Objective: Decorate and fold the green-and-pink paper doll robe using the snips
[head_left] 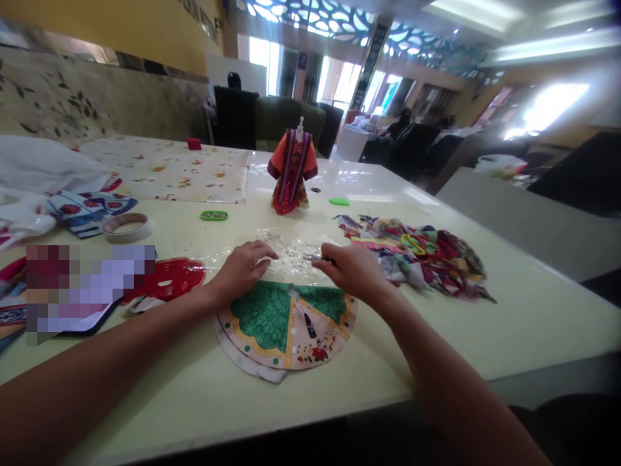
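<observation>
While I watch remotely, where's the fan-shaped printed panel (pixel 286 330)?

Nearer me than the miniature robe (pixel 292 171), long axis crosswise, curved edge toward me. My left hand (pixel 241 272) lies open; my right hand (pixel 354 272) pinches a small metal tool (pixel 313 257).

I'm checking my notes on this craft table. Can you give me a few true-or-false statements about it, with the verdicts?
1. The left hand touches a clear plastic sheet. True.
2. A heap of fabric scraps lies to the right of the right hand. True.
3. The doll-sized robe lies flat on its side. False: it stands upright on the table.
4. A tape roll lies beside the right hand. False: it lies out beyond the left hand.
</observation>
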The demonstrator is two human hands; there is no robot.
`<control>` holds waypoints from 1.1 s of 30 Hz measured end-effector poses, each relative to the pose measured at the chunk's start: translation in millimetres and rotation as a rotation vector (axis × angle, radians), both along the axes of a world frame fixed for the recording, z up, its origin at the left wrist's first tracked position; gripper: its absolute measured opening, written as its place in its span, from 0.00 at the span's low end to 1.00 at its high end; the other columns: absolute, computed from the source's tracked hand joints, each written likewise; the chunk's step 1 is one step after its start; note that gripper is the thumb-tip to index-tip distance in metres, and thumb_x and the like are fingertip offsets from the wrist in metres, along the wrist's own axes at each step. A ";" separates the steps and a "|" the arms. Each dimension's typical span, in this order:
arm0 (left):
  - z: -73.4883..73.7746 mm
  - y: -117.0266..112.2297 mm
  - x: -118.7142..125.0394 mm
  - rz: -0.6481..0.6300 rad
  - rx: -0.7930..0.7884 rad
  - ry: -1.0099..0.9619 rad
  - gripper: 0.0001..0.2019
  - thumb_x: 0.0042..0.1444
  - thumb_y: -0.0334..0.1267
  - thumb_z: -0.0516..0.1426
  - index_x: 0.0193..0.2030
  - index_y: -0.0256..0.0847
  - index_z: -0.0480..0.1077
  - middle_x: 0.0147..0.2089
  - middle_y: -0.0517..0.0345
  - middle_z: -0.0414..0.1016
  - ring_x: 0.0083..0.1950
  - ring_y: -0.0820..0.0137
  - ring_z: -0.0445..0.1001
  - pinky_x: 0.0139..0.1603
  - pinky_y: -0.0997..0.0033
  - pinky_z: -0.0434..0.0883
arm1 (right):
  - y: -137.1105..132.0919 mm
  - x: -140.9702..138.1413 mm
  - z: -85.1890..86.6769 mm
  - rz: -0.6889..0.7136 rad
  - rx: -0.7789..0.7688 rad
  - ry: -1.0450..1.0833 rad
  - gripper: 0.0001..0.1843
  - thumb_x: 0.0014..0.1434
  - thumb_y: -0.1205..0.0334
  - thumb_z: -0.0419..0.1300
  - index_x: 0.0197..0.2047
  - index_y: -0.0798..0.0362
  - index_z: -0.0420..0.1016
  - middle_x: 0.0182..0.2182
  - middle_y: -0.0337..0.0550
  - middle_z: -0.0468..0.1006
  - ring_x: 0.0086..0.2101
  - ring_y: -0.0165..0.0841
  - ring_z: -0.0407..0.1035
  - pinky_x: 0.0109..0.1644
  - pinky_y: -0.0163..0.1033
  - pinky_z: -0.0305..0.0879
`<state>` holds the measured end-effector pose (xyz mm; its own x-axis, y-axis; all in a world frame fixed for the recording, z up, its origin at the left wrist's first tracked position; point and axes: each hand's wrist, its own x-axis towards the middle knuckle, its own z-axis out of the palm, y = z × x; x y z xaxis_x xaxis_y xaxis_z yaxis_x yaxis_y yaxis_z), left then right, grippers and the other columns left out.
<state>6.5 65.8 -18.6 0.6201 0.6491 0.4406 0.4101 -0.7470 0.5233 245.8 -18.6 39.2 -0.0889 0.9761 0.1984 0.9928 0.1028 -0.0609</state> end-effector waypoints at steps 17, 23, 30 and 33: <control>0.1 -4.5 3.9 -0.090 0.189 0.149 0.13 0.64 0.36 0.51 0.50 0.40 0.73 0.50 0.50 0.77 0.53 0.61 0.72 0.56 0.54 0.66 | 36.2 54.4 -33.7 -0.132 0.050 0.228 0.16 0.61 0.48 0.55 0.39 0.50 0.76 0.31 0.42 0.77 0.32 0.34 0.66 0.32 0.37 0.49; -4.2 1.2 3.3 -0.163 0.182 0.256 0.17 0.67 0.37 0.47 0.56 0.39 0.70 0.57 0.50 0.73 0.59 0.62 0.69 0.60 0.55 0.65 | 38.9 54.2 -38.4 -0.120 0.056 0.260 0.14 0.62 0.50 0.54 0.40 0.51 0.73 0.33 0.44 0.77 0.33 0.34 0.65 0.31 0.37 0.47; -8.5 2.1 3.0 -0.211 0.175 0.369 0.18 0.68 0.39 0.46 0.58 0.42 0.68 0.60 0.53 0.72 0.60 0.63 0.69 0.60 0.54 0.63 | 39.6 51.3 -40.4 -0.094 0.007 0.258 0.15 0.61 0.50 0.55 0.42 0.51 0.74 0.29 0.42 0.76 0.30 0.33 0.64 0.31 0.36 0.46; -9.1 2.3 3.2 -0.231 0.192 0.381 0.17 0.68 0.39 0.46 0.56 0.42 0.70 0.59 0.54 0.73 0.60 0.63 0.69 0.61 0.54 0.62 | 38.4 49.5 -40.8 -0.089 -0.002 0.278 0.18 0.62 0.50 0.55 0.49 0.51 0.72 0.28 0.40 0.75 0.29 0.32 0.63 0.31 0.36 0.47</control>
